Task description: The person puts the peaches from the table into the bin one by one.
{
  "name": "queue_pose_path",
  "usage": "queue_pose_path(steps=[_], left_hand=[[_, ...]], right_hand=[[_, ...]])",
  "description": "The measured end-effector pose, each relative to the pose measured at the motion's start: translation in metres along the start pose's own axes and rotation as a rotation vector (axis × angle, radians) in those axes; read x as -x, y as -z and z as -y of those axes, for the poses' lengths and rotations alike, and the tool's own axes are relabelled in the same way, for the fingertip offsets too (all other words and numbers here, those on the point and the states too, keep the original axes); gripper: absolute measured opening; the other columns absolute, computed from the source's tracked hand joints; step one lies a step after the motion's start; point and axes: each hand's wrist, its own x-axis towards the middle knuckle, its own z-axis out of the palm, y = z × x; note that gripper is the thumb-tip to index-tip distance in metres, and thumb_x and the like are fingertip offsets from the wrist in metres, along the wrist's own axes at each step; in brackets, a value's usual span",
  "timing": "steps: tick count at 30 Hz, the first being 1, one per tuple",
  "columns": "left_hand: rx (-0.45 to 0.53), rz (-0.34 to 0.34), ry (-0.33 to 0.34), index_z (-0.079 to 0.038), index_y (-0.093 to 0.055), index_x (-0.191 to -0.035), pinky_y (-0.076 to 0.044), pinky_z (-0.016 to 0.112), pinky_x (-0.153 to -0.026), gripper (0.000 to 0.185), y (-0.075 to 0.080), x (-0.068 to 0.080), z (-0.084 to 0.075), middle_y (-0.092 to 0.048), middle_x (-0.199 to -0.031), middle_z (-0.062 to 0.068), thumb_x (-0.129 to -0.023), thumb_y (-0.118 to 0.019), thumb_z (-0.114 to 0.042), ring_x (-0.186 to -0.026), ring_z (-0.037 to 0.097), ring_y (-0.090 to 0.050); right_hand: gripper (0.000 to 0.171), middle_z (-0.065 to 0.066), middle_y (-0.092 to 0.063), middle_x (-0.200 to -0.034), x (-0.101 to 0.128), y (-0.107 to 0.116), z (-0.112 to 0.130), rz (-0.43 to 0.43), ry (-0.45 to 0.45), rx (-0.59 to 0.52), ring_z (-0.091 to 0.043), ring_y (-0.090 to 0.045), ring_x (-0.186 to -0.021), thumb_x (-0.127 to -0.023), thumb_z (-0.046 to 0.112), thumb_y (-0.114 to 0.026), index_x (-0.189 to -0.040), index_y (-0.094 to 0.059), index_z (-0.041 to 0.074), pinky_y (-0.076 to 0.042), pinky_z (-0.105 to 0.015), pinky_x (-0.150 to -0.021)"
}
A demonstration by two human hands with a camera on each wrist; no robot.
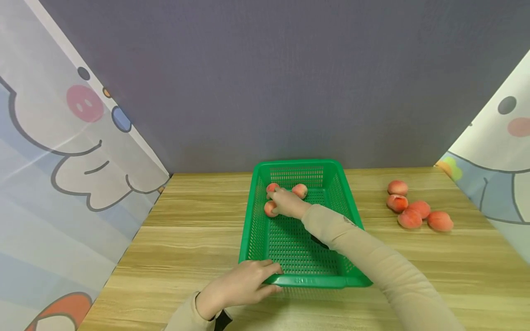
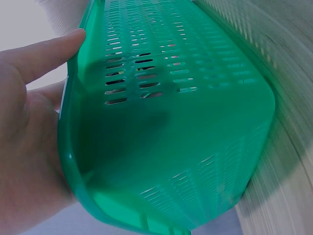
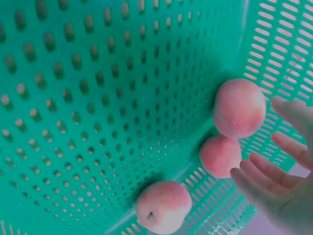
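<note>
A green plastic basket (image 1: 310, 281) with slotted sides stands on the wooden table. At its near left corner my left hand (image 1: 242, 282) grips the rim, thumb on one side and fingers on the other; the left wrist view shows the rim (image 2: 67, 161) in that hand. Inside the basket, my right hand (image 1: 289, 203) is over the far left part, among three peaches. In the right wrist view its fingers (image 3: 264, 178) are spread and hold nothing. Beside them lie one peach (image 3: 239, 107) and a second peach (image 3: 220, 155); a third peach (image 3: 164, 206) lies farther off.
Several more peaches (image 1: 410, 219) lie grouped on the table (image 1: 186, 230) to the right of the basket. Behind the table rises a grey wall panel (image 1: 290, 82). Printed cartoon curtains hang on the left (image 1: 33, 184) and right sides.
</note>
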Motion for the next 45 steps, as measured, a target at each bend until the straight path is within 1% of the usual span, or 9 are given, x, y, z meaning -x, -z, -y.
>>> queue_pose_path(steps=[5, 10, 14, 18, 30, 34, 38, 41, 45], left_hand=[[0.004, 0.002, 0.001, -0.012, -0.056, -0.095, -0.037, 0.008, -0.059, 0.017, 0.000, 0.000, 0.000, -0.055, -0.080, -0.009, -0.086, -0.058, -0.026, -0.064, -0.006, -0.042], [-0.002, 0.006, 0.000, -0.012, -0.056, -0.096, -0.038, 0.009, -0.059, 0.017, 0.001, 0.000, 0.000, -0.056, -0.081, -0.008, -0.086, -0.058, -0.025, -0.064, -0.006, -0.043], [0.000, 0.007, -0.002, -0.011, -0.056, -0.097, -0.038, 0.008, -0.060, 0.018, 0.000, 0.000, 0.000, -0.057, -0.083, -0.007, -0.086, -0.057, -0.027, -0.065, -0.006, -0.044], [-0.002, 0.005, -0.003, -0.011, -0.056, -0.097, -0.038, 0.008, -0.060, 0.020, 0.000, 0.001, 0.000, -0.058, -0.084, -0.006, -0.087, -0.056, -0.028, -0.067, -0.005, -0.046], [0.003, 0.013, 0.006, -0.012, -0.056, -0.098, -0.038, 0.008, -0.061, 0.020, -0.001, 0.000, -0.001, -0.057, -0.085, -0.007, -0.087, -0.055, -0.029, -0.067, -0.006, -0.045], [0.002, 0.010, 0.006, -0.012, -0.056, -0.098, -0.038, 0.008, -0.060, 0.020, -0.001, 0.000, -0.001, -0.057, -0.084, -0.008, -0.087, -0.055, -0.029, -0.066, -0.006, -0.044], [0.013, 0.001, -0.001, -0.012, -0.056, -0.097, -0.037, 0.007, -0.059, 0.018, -0.002, 0.000, -0.001, -0.057, -0.084, -0.007, -0.086, -0.057, -0.027, -0.066, -0.006, -0.044], [0.019, -0.005, -0.006, -0.012, -0.056, -0.097, -0.036, 0.006, -0.059, 0.017, -0.002, 0.000, 0.000, -0.057, -0.083, -0.007, -0.086, -0.058, -0.025, -0.065, -0.006, -0.043], [0.017, -0.008, -0.012, -0.012, -0.056, -0.096, -0.036, 0.006, -0.059, 0.017, -0.003, 0.000, 0.000, -0.057, -0.082, -0.007, -0.086, -0.058, -0.024, -0.065, -0.006, -0.043]], right_hand=[[0.038, -0.014, -0.052, -0.119, 0.003, 0.010, 0.003, 0.037, -0.003, -0.013, -0.027, -0.052, -0.098, -0.082, 0.010, -0.061, -0.118, -0.053, 0.002, -0.042, -0.028, -0.070], [0.038, -0.011, -0.051, -0.122, 0.010, 0.022, 0.006, 0.067, -0.001, -0.053, -0.027, -0.047, -0.108, -0.084, 0.012, -0.060, -0.120, -0.052, 0.002, -0.042, -0.030, -0.081], [0.040, -0.013, -0.047, -0.128, 0.016, 0.032, 0.007, 0.068, 0.003, -0.048, -0.029, -0.037, -0.121, -0.085, 0.016, -0.059, -0.122, -0.051, 0.003, -0.040, -0.036, -0.089], [0.040, -0.015, -0.045, -0.129, 0.022, 0.040, 0.006, 0.056, -0.010, -0.008, -0.031, -0.030, -0.126, -0.086, 0.020, -0.059, -0.123, -0.051, 0.006, -0.040, -0.046, -0.087], [0.043, -0.014, -0.049, -0.125, 0.040, 0.060, 0.000, 0.007, 0.055, 0.015, -0.035, -0.033, -0.123, -0.084, 0.016, -0.061, -0.122, -0.049, 0.001, -0.035, -0.044, -0.094], [0.037, -0.014, -0.052, -0.120, 0.046, 0.066, -0.002, -0.017, 0.067, 0.001, -0.029, -0.051, -0.106, -0.084, 0.016, -0.061, -0.118, -0.053, 0.004, -0.043, -0.039, -0.086], [0.033, -0.014, -0.052, -0.120, 0.052, 0.070, -0.007, -0.042, 0.067, -0.030, -0.031, -0.048, -0.109, -0.084, 0.015, -0.060, -0.116, -0.055, 0.006, -0.043, -0.041, -0.086], [0.033, -0.014, -0.051, -0.122, 0.055, 0.073, -0.010, -0.051, 0.063, -0.028, -0.035, -0.034, -0.122, -0.085, 0.015, -0.059, -0.116, -0.055, 0.005, -0.038, -0.046, -0.091], [0.032, -0.015, -0.051, -0.119, 0.061, 0.075, -0.012, -0.065, 0.067, -0.027, -0.034, -0.044, -0.113, -0.085, 0.014, -0.057, -0.116, -0.055, 0.005, -0.042, -0.045, -0.085]])
